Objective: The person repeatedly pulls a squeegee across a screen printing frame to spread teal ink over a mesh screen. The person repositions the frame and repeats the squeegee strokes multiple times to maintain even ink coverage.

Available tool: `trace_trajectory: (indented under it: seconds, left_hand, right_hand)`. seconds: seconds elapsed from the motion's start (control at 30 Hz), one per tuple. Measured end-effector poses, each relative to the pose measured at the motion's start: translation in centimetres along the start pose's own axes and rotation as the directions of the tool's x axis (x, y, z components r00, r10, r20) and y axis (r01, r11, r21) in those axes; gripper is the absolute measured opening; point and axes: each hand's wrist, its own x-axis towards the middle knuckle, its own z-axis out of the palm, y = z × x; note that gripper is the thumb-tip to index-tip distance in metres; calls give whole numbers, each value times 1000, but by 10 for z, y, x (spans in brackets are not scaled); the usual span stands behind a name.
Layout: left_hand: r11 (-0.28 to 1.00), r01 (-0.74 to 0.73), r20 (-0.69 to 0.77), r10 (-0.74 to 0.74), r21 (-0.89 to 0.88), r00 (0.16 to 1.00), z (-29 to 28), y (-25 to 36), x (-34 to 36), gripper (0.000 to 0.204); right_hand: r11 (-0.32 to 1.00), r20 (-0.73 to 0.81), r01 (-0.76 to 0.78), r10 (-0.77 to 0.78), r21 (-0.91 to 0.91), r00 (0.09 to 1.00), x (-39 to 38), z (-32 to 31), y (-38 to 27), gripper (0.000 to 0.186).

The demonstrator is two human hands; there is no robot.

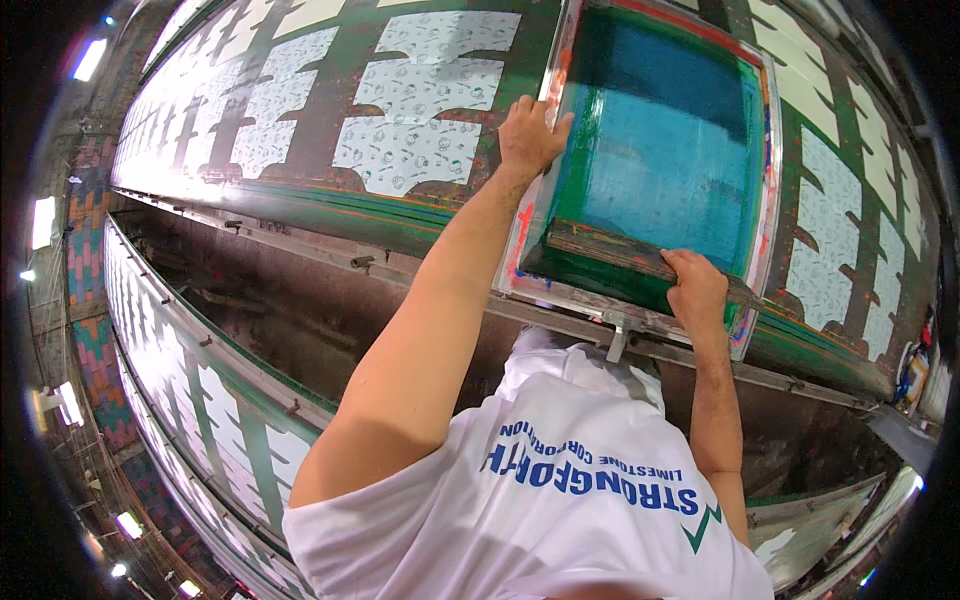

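Note:
A screen-printing frame (pixel 772 150) lies on the long green print table in front of me. Its blue mesh (pixel 655 160) has a green border, with red and dark smears on the rim. My left hand (pixel 531 140) is closed over the frame's left bar, the thumb towards the mesh. My right hand (pixel 698 292) grips the right part of a wooden-handled squeegee (pixel 608 245), fingers over its top edge. The squeegee lies across the near end of the screen, slightly tilted. Its blade edge and any ink along it are hard to make out.
White cut fabric pieces with small printed figures (pixel 410 125) lie in rows left of the frame; more pieces (pixel 825 240) lie to its right. A metal rail with pegs (pixel 362 262) runs along the table's near edge. Another long table (pixel 225 420) stands across a gap.

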Motion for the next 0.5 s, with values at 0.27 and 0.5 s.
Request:
trace_trajectory:
  seconds: [0.27,0.5]
  left_hand:
    - [998,25,55,-28,62,998,-3,4,-2,44]
    - [997,68,40,-70,43,997,-10,15,2,35]
  right_hand:
    - [992,40,114,-112,-59,993,-47,3,-2,52]
    - [948,148,210,-249,240,957,-76,7,22,68]
